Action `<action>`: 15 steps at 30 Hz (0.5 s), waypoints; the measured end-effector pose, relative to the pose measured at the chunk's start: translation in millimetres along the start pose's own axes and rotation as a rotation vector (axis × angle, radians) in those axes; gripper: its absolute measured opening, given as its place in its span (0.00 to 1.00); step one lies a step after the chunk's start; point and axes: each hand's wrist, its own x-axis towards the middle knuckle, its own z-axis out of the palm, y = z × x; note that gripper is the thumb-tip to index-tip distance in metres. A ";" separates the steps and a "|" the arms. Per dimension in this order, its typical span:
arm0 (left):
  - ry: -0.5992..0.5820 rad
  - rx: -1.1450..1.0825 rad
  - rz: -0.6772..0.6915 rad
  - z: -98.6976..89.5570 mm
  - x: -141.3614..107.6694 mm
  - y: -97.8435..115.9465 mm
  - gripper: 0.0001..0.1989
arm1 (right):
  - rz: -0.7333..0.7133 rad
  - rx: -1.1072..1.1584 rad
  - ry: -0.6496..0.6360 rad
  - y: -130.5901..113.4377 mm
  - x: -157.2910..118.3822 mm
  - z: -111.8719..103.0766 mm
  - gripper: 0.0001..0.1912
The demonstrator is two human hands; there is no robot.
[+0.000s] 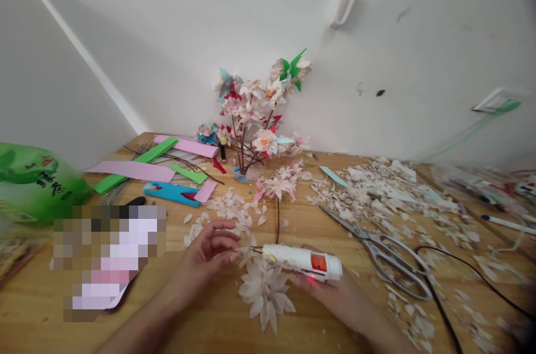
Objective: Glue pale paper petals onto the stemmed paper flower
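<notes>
My right hand (324, 290) is closed around a white hot glue gun (291, 256) with an orange window, and a red light glows on its underside. The metal nozzle points left, at the fingertips of my left hand (209, 250). Those fingertips pinch a thin pale petal (244, 256) close to the nozzle. Just below the gun is a pale, many-petalled flower (267, 292); what supports it is hidden. Beyond the gun, a finished-looking pink and white flower (278, 183) on a brown stem (277, 220) lies on the wooden table (201, 320).
Handmade flowers on stems (251, 114) stand against the wall. Loose petals (234, 206) lie before them, with a larger heap (368, 192) rightward. Scissors (385, 253) and a black cable (439, 309) are right. Coloured paper strips (171, 192) and a green bag (42, 183) are left.
</notes>
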 end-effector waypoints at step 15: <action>-0.039 0.009 -0.012 -2.7 1.3 -1.5 0.20 | 0.006 -0.028 -0.019 4.9 -2.9 -1.6 0.18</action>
